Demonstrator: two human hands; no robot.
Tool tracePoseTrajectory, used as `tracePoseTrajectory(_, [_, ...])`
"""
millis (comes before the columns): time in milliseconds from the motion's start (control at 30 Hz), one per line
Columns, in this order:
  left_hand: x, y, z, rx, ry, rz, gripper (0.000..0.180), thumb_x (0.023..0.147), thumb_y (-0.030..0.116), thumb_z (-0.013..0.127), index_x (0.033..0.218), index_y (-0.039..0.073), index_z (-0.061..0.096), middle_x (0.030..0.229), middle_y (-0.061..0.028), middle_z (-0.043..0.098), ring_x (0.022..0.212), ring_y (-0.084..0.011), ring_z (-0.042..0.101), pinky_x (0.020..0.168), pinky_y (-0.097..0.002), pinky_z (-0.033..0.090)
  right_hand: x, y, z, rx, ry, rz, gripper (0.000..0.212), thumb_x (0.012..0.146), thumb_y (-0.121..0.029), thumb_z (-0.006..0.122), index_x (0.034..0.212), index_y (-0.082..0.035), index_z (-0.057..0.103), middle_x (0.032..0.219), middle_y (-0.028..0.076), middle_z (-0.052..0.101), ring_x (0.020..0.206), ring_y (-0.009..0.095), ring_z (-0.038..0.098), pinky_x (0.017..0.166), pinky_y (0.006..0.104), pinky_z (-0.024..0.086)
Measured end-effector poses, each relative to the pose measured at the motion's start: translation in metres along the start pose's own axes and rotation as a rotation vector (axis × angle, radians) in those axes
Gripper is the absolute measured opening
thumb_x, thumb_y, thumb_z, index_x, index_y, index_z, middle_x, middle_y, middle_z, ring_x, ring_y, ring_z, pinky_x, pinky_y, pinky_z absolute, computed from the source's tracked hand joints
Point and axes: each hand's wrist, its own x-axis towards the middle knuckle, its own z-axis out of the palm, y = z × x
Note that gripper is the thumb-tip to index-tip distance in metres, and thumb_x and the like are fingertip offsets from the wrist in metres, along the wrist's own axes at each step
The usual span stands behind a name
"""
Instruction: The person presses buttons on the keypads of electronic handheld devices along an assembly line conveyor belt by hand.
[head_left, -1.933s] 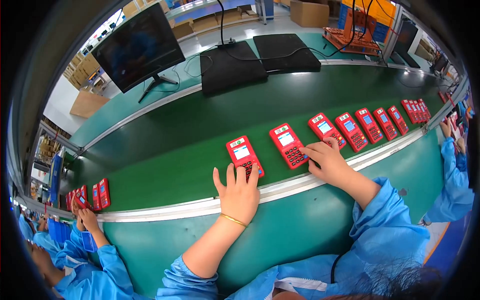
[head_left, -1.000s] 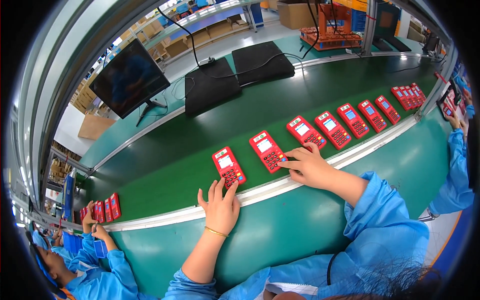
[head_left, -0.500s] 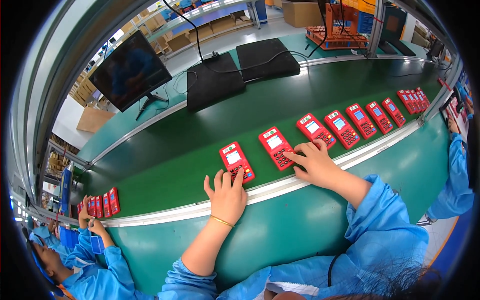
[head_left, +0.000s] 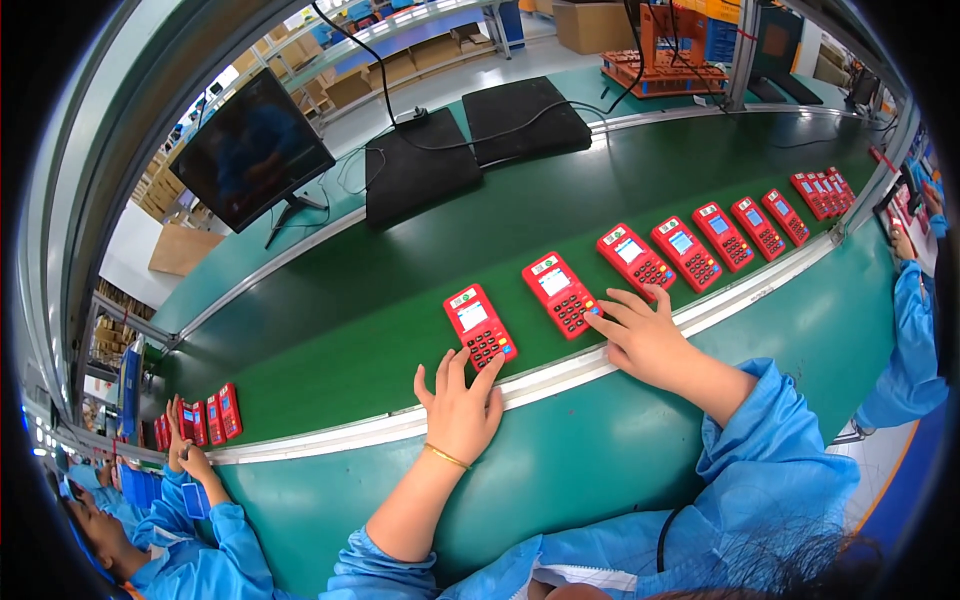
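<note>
Left hand [head_left: 462,405]: fingers spread, empty, fingertips touching the near end of a red keypad terminal [head_left: 479,326] lying just beyond it on the green conveyor belt [head_left: 330,340]. Right hand [head_left: 645,335]: open, grasping nothing, fingertips on the keypad of a second red terminal [head_left: 561,293] just to its left; further red terminals [head_left: 690,250] in a row beyond, to its right

My single head-worn fisheye looks steeply down from close above the green conveyor belt [head_left: 330,330], facing across it toward the black monitor [head_left: 250,150] beyond the belt's far edge.
</note>
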Motion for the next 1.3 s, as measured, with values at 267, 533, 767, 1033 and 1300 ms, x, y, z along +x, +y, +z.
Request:
tracePoseTrajectory(267, [-0.008,0.021,-0.018,-0.098,0.076,0.141,0.057,0.089,0.023,0.071,0.143,0.021,0.056,0.134,-0.0150,0.057,0.129,-0.0318,0.053,0.110,-0.0608,0.026,0.012,-0.048,0.001,0.143,0.258,-0.184,0.061,0.071,-0.013,0.075,0.129,-0.013,0.061,0.128,0.012,0.057,0.121,0.032,0.053,0.099,0.0548,0.041])
tracePoseTrajectory(533, [-0.027,0.007,-0.006,-0.613,-0.048,0.323,0.043,0.094,0.026,0.066,0.131,0.005,0.057,0.119,-0.0153,0.064,0.108,-0.0353,0.060,0.093,-0.0448,0.046,0.008,-0.092,0.022,0.714,-0.110,-0.314,0.043,0.083,-0.013,0.071,0.125,-0.008,0.064,0.112,0.014,0.060,0.105,0.034,0.060,0.093,0.0455,0.049])
tracePoseTrajectory(767, [-0.035,0.018,-0.012,-0.826,-0.118,0.243,0.041,0.093,0.022,0.065,0.128,0.006,0.051,0.110,-0.0122,0.059,0.100,-0.0310,0.058,0.088,-0.0422,0.042,-0.023,-0.090,0.032,1.492,-0.187,0.311,0.037,0.088,0.000,0.064,0.123,-0.006,0.057,0.077,-0.007,0.044,0.070,0.003,0.041,0.063,0.0197,0.032])
tracePoseTrajectory(1033, [-0.052,0.006,-0.011,-0.748,0.005,0.269,0.030,0.087,0.019,0.070,0.111,0.008,0.055,0.105,-0.0099,0.055,0.097,-0.0271,0.055,0.087,-0.0430,0.041,-0.007,-0.123,0.042,1.850,-0.128,0.324,0.040,0.091,-0.007,0.068,0.122,-0.007,0.043,0.074,-0.004,0.046,0.067,0.005,0.043,0.064,0.0187,0.033])
tracePoseTrajectory(1300, [-0.059,0.007,-0.001,-0.798,0.071,0.425,0.018,0.085,0.015,0.071,0.096,0.011,0.057,0.093,-0.0067,0.057,0.088,-0.0274,0.056,0.086,-0.0417,0.040,-0.009,-0.128,0.040,1.784,-0.194,0.358,0.038,0.093,-0.010,0.067,0.122,-0.008,0.042,0.076,-0.002,0.052,0.071,0.007,0.051,0.064,0.0195,0.040])
